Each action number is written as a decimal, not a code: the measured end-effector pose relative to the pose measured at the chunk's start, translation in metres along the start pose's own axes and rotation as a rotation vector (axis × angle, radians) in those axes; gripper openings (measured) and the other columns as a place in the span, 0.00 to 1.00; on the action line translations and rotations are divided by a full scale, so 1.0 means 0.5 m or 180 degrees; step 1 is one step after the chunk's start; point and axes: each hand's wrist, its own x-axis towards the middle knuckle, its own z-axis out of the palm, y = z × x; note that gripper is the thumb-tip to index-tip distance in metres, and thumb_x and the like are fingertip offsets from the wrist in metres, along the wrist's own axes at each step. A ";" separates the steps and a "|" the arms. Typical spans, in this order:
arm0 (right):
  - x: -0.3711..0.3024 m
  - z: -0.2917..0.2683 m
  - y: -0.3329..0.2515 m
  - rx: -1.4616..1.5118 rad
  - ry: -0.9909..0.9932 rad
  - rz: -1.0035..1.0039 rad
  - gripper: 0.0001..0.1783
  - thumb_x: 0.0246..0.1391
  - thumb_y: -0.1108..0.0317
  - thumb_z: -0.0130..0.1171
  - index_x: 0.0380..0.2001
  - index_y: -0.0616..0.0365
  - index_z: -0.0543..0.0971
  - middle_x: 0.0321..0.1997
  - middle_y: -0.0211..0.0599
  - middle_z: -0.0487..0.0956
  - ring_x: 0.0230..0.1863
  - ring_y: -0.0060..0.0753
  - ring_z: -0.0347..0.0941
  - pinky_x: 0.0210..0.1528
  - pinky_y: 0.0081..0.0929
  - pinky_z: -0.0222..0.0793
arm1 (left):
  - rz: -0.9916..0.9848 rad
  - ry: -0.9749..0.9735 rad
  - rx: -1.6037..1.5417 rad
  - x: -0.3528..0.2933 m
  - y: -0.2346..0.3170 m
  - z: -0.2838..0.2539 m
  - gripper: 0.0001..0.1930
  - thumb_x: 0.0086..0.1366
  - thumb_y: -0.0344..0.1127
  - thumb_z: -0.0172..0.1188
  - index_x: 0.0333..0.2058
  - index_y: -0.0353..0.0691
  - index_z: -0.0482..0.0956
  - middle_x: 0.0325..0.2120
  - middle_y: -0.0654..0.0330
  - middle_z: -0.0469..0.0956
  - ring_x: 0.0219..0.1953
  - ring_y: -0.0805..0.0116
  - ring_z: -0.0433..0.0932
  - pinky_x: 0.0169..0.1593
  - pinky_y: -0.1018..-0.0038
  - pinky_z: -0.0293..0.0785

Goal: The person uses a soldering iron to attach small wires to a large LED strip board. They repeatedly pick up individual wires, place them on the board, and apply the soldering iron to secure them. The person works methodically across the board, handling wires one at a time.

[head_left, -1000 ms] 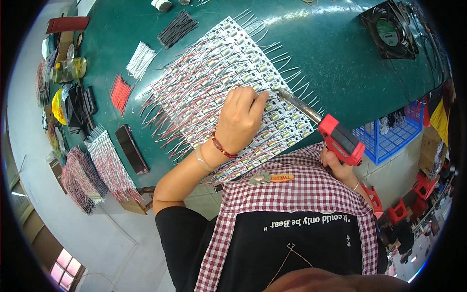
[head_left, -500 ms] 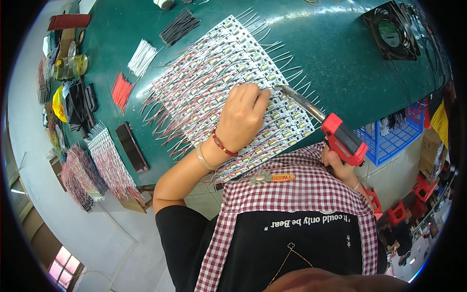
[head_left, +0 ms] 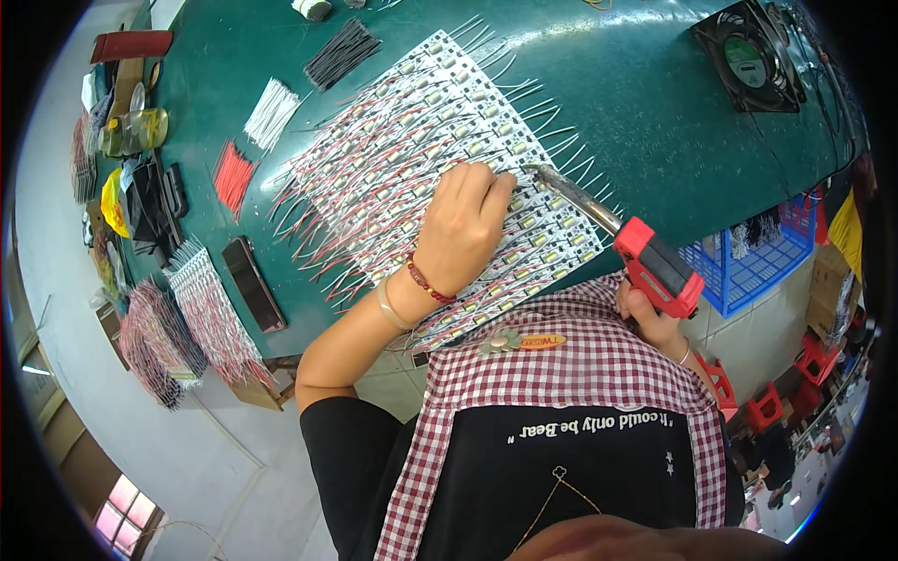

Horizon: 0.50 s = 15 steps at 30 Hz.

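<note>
A large panel of white circuit boards [head_left: 510,126], with rows of small components and many thin red, white and dark wires along it, lies slanted on the green table. My left hand [head_left: 460,229] rests over the panel's middle, thumb and fingers pinched together. What sits between its fingertips is too small to make out. My right hand [head_left: 647,320] grips a red and black soldering gun [head_left: 659,266] near the table's front edge. Its metal tip reaches the boards just right of my left fingertips.
Bundles of red wires [head_left: 233,176], white wires [head_left: 271,114] and black wires [head_left: 342,53] lie left of the panel. A phone [head_left: 253,283] sits near the wired boards [head_left: 213,309] at the table's left edge. A fan [head_left: 746,61] stands far right, above a blue basket [head_left: 748,273].
The view has shifted very slightly. Both hands keep their grips, and the soldering tip stays at the boards beside my left fingertips.
</note>
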 end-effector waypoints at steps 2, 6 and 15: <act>0.002 -0.002 -0.002 0.0035 -0.0058 0.0069 0.07 0.57 0.70 0.57 0.37 0.61 0.76 0.31 0.31 0.75 0.33 0.25 0.71 0.36 0.26 0.68 | -0.0032 0.0004 -0.0020 0.000 -0.001 0.000 0.14 0.46 0.16 0.58 0.35 0.33 0.77 0.25 0.56 0.66 0.28 0.59 0.69 0.33 0.68 0.67; 0.008 -0.011 0.012 -0.0496 -0.0171 -0.0119 0.07 0.57 0.71 0.57 0.36 0.62 0.76 0.32 0.31 0.76 0.33 0.25 0.72 0.36 0.27 0.68 | -0.0046 0.0033 -0.0033 0.003 0.001 0.002 0.14 0.46 0.16 0.57 0.35 0.32 0.77 0.25 0.55 0.65 0.28 0.59 0.69 0.33 0.67 0.67; 0.000 -0.008 0.016 0.0065 0.0020 -0.0233 0.09 0.57 0.71 0.56 0.39 0.64 0.76 0.32 0.33 0.77 0.33 0.25 0.72 0.36 0.25 0.69 | -0.0062 0.0028 0.0040 0.003 0.002 0.003 0.14 0.47 0.17 0.56 0.34 0.34 0.77 0.25 0.56 0.66 0.29 0.60 0.69 0.33 0.67 0.66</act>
